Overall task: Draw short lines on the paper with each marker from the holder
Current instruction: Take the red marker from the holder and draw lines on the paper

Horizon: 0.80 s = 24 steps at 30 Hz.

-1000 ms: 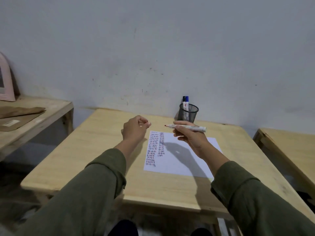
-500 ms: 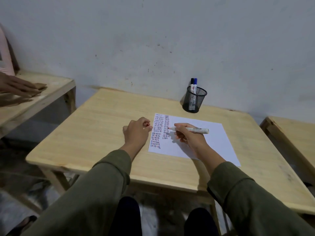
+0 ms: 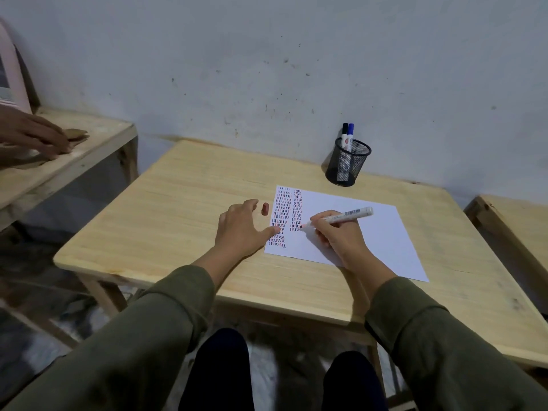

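- The left hand (image 3: 241,232) lay palm-down, fingers spread and loosely extended, forearm reaching forward.
- The right hand (image 3: 336,235) was curled in a writing grip, wrist lowered.

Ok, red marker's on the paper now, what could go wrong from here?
The red cap lies loose on the table beyond the left hand, so a nudge could roll it away. Only the thumb of that hand pins the paper, which may slide. The right hand rests on the sheet and could smear fresh lines.
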Available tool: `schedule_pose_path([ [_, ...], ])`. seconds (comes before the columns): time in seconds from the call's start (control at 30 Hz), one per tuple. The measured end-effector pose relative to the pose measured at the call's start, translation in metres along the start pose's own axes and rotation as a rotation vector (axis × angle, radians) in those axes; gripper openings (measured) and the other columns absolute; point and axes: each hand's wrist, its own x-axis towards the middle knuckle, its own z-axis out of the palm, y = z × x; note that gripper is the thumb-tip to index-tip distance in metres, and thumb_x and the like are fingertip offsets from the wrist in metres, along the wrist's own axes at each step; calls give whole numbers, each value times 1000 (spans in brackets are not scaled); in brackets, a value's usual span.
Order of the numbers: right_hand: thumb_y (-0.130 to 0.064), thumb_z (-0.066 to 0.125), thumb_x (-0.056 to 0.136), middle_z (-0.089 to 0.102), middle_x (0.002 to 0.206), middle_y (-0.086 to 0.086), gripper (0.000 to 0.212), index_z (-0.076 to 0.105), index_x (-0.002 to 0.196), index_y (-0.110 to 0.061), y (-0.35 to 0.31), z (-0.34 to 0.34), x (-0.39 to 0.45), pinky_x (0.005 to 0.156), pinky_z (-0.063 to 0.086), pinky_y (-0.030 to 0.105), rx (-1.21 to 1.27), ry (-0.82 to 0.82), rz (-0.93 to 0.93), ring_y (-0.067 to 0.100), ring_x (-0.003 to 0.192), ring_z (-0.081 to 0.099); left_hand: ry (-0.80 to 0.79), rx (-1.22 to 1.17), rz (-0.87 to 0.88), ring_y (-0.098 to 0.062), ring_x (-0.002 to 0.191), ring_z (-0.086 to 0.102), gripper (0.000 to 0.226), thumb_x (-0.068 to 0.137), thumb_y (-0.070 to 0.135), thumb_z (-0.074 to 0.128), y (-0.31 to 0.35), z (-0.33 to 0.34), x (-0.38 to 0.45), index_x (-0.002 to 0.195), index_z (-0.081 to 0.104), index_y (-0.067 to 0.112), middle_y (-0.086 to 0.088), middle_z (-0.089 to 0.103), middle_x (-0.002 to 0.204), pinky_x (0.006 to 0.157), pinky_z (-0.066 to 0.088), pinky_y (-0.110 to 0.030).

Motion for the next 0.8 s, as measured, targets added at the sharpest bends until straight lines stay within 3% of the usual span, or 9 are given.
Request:
schedule_pose_path([
  [0.3, 1, 61, 84, 58, 68, 7, 3, 61, 81, -1, 7, 3, 3, 50, 49, 13, 27, -5, -1, 3, 51, 59, -7, -66, -21, -18, 134, 38, 92, 69, 57, 70, 1, -3, -1, 143, 32, 18, 3, 50, 141, 110, 23, -36],
  [0.53, 0, 62, 83, 59, 69, 10, 5, 63, 86, 4, 10, 4, 6, 51, 48, 14, 47, -8, 9, 10, 58, 59, 2, -58, -21, -19, 134, 38, 93, 68, 57, 70, 1, -3, -1, 143, 32, 18, 3, 51, 141, 109, 23, -37],
  [0.8, 0, 61, 83, 56, 57, 3, 6, 61, 78, -2, 9, 1, 7, 45, 44, 16, 20, -18, 5, 6, 47, 54, -1, -56, -18, -19, 133, 38, 88, 69, 57, 69, 2, -2, 0, 141, 35, 19, 3, 51, 140, 109, 23, -36],
])
